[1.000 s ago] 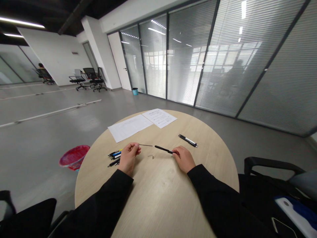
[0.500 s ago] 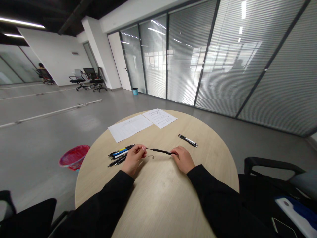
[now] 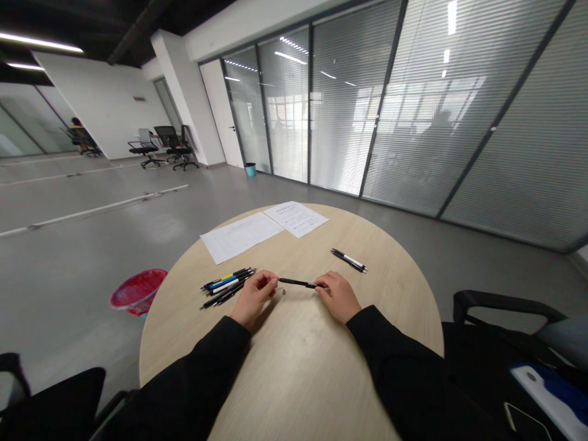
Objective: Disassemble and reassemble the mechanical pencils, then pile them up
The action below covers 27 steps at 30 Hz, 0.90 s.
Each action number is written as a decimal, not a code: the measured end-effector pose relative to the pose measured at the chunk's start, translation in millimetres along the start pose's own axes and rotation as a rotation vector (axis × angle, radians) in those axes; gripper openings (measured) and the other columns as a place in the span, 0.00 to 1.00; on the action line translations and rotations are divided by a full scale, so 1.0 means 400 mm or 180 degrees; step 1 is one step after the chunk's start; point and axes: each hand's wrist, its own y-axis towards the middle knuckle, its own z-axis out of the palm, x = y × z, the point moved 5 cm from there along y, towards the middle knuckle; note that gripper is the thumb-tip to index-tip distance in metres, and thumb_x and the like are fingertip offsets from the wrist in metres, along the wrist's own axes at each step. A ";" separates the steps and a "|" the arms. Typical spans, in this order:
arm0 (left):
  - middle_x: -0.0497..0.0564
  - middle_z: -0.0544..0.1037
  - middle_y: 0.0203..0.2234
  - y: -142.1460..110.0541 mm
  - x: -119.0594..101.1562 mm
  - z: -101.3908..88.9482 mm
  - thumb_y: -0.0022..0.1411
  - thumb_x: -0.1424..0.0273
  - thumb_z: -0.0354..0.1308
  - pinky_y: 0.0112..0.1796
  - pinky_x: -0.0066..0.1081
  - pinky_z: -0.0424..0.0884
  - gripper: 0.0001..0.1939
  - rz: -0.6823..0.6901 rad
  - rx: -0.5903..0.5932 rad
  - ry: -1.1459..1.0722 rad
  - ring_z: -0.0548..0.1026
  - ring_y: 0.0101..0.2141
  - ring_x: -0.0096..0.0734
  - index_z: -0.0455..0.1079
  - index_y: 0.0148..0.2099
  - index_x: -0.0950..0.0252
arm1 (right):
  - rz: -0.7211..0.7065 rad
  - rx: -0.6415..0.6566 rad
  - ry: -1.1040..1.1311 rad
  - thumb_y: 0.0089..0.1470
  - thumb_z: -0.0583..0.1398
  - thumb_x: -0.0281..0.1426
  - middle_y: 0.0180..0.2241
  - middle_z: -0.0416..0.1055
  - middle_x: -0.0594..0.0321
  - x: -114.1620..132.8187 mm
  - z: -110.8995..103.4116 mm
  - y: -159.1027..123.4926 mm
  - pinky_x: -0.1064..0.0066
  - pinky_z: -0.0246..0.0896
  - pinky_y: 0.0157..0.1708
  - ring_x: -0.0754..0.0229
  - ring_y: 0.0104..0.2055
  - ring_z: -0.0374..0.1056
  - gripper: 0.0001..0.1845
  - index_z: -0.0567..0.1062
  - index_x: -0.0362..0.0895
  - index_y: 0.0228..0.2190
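Black pen (image 3: 294,282), centre of frame, over the worktop (image 3: 285,367). Right hand (image 3: 339,295): pinching its right end. Left hand (image 3: 252,300): fingertips drawn together at its left end, contents hidden. Straight alignment and gentle pressure should limit bending.

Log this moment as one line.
left hand: at pen's open end | right hand: gripping black pen barrel | pen pile: beside left hand

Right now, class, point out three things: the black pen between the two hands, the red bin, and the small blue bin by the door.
Black pen (image 3: 294,282): head view, middle of its barrel.
Red bin (image 3: 138,289): head view, inner wall.
Blue bin (image 3: 250,171): head view, outer wall.
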 end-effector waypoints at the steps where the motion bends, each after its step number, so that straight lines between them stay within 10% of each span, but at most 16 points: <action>1: 0.44 0.69 0.19 0.000 0.001 0.000 0.54 0.59 0.65 0.25 0.26 0.61 0.15 0.0008 0.0013 0.0016 0.65 0.22 0.23 0.71 0.33 0.66 | -0.0011 0.0004 0.0005 0.56 0.61 0.24 0.33 0.71 0.60 0.001 0.000 0.000 0.67 0.59 0.42 0.57 0.40 0.65 0.04 0.76 0.44 0.34; 27: 0.42 0.64 0.20 0.007 0.021 -0.012 0.59 0.59 0.60 0.24 0.24 0.56 0.14 0.0094 0.0064 0.0319 0.60 0.21 0.22 0.66 0.34 0.65 | -0.0090 -0.0036 0.0144 0.56 0.61 0.24 0.34 0.71 0.59 0.004 -0.003 -0.001 0.64 0.60 0.42 0.55 0.40 0.65 0.05 0.76 0.44 0.33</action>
